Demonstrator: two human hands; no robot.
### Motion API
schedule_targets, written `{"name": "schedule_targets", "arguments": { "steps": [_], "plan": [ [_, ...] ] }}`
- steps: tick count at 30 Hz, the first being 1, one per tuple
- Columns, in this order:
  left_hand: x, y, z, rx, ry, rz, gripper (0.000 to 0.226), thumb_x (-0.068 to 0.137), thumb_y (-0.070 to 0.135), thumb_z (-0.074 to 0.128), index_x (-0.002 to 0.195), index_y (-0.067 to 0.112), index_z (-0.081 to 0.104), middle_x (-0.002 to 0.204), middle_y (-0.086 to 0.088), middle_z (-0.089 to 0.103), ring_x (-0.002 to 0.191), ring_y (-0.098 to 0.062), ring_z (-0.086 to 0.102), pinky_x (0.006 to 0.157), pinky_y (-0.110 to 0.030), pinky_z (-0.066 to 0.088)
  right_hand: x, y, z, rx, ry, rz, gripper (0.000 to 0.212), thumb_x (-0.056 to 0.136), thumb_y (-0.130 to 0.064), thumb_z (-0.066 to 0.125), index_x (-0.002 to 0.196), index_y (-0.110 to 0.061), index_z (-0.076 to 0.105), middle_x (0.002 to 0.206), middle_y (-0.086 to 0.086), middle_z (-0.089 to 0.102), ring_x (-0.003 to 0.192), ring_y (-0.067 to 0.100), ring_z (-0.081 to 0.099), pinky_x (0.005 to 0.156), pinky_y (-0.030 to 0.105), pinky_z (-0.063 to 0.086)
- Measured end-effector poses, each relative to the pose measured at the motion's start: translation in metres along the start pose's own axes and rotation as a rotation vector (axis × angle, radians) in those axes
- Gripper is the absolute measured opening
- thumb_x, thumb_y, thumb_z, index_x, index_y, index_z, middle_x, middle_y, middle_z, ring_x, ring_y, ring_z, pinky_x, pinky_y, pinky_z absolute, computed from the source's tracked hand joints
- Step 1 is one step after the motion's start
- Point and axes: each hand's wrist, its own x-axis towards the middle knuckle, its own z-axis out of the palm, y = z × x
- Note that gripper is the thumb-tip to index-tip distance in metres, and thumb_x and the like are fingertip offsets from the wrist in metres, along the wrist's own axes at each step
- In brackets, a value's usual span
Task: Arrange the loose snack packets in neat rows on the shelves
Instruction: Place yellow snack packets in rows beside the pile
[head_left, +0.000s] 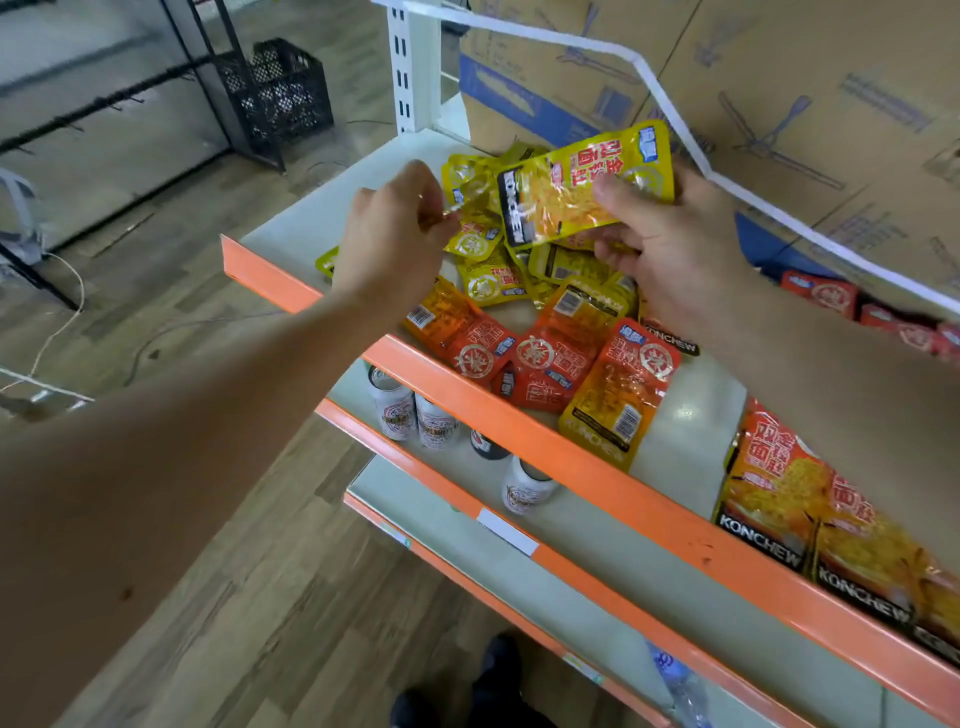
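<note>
A loose heap of yellow packets and orange-red packets lies on the top shelf with its orange front edge. My right hand grips one yellow KONCHEW packet lifted above the heap, thumb across its face. My left hand pinches the corner of another yellow packet at the heap's left side. A row of large orange KONCHEW packets stands at the shelf's right front. Red packets line up behind my right forearm.
Cardboard boxes sit behind a white wire rail at the shelf's back. Cans stand on the shelf below, and a plastic bottle lies lower down. A black crate rests on the wooden floor to the left.
</note>
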Motion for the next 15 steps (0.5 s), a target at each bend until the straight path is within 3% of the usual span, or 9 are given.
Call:
{"name": "schedule_targets", "arguments": {
  "steps": [2,4,8,9,11,13,15],
  "plan": [
    [-0.004,0.008,-0.010,-0.083,0.094,-0.068,0.014,0.091,0.027,0.066,0.096,0.016,0.059,0.084,-0.001,0.068,0.088,-0.024,0.056,0.071,-0.033,0.040,-0.006,-0.008,0.001,0.082,0.015,0.026,0.006,0.089,-0.018,0.073,0.087,-0.019,0.067,0.089,0.001,0.071,0.079,0.019,0.065,0.064,0.029,0.051],
    [-0.009,0.018,-0.022,-0.253,0.130,-0.149,0.014,0.090,0.025,0.067,0.096,0.018,0.057,0.075,-0.002,0.068,0.074,-0.022,0.059,0.066,-0.037,0.046,-0.012,-0.017,0.003,0.150,0.032,0.061,0.007,0.090,-0.018,0.071,0.085,-0.019,0.067,0.085,0.000,0.071,0.078,0.019,0.065,0.064,0.030,0.053],
    [-0.027,0.039,-0.044,-0.476,0.025,-0.261,0.013,0.088,0.028,0.071,0.076,0.021,0.069,0.061,0.010,0.066,0.058,-0.012,0.060,0.058,-0.039,0.054,-0.034,-0.029,0.008,0.238,-0.006,0.112,0.007,0.090,-0.019,0.071,0.092,-0.012,0.072,0.092,0.011,0.069,0.086,0.028,0.066,0.088,0.054,0.056],
    [-0.035,0.046,-0.049,-0.537,-0.001,-0.291,0.019,0.088,0.027,0.073,0.070,0.021,0.071,0.058,0.011,0.061,0.059,-0.015,0.057,0.062,-0.047,0.058,-0.041,-0.032,0.009,0.243,-0.015,0.131,0.013,0.089,-0.019,0.071,0.095,-0.008,0.072,0.097,0.016,0.067,0.090,0.030,0.064,0.093,0.058,0.053],
    [-0.052,0.057,-0.058,-0.673,-0.050,-0.359,0.022,0.087,0.025,0.074,0.066,0.019,0.072,0.058,0.005,0.058,0.062,-0.022,0.054,0.069,-0.063,0.058,-0.060,-0.038,0.010,0.243,-0.043,0.164,0.016,0.087,-0.019,0.071,0.097,-0.007,0.071,0.095,0.014,0.069,0.087,0.027,0.066,0.092,0.053,0.053],
    [-0.069,0.069,-0.068,-0.754,-0.078,-0.414,0.024,0.088,0.023,0.075,0.065,0.016,0.072,0.064,-0.005,0.058,0.063,-0.025,0.056,0.069,-0.063,0.057,-0.080,-0.046,0.010,0.256,-0.079,0.184,0.018,0.085,-0.019,0.069,0.098,-0.008,0.070,0.093,0.010,0.071,0.082,0.022,0.069,0.085,0.044,0.057],
    [-0.084,0.080,-0.077,-0.799,-0.106,-0.459,0.026,0.088,0.022,0.075,0.063,0.017,0.072,0.074,-0.014,0.058,0.070,-0.031,0.059,0.073,-0.066,0.057,-0.102,-0.052,0.008,0.258,-0.081,0.183,0.025,0.086,-0.018,0.069,0.108,-0.005,0.069,0.103,0.014,0.071,0.089,0.025,0.069,0.084,0.043,0.059]
  ]
}}
